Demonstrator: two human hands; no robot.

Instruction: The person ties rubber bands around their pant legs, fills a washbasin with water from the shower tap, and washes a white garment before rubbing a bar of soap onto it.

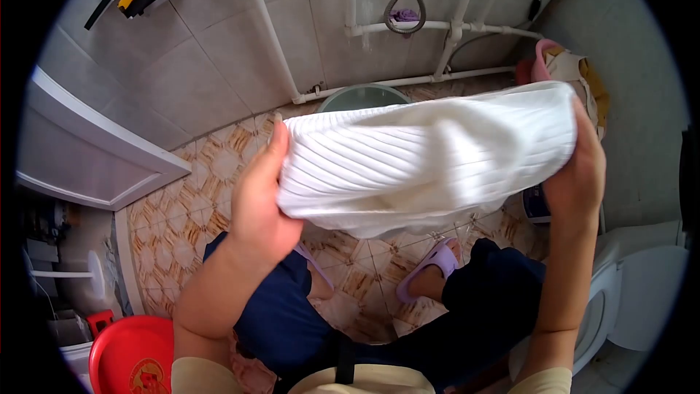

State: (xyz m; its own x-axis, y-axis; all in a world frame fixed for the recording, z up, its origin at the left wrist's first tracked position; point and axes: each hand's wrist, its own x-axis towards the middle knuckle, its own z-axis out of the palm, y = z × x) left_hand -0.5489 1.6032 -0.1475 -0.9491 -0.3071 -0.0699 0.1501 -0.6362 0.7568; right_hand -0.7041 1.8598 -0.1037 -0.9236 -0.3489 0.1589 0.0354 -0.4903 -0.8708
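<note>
A white ribbed piece of cloth [364,160], perhaps a knit garment, is stretched between my two hands in the middle of the head view. My left hand [262,193] grips its left end, with the thumb up along the edge and the other fingers hidden behind the fabric. At the right end my right hand [580,168] holds the cloth, its fingers mostly behind it. The cloth hangs in the air above the tiled floor and covers part of a grey-green basin [364,97] behind it.
At the lower left stands a red basin [120,350]. A toilet [612,299] is on the right, and a pink basin [541,62] with clothes sits at the back right. White pipes [266,22] run along the wall. A white door [95,138] is at the left.
</note>
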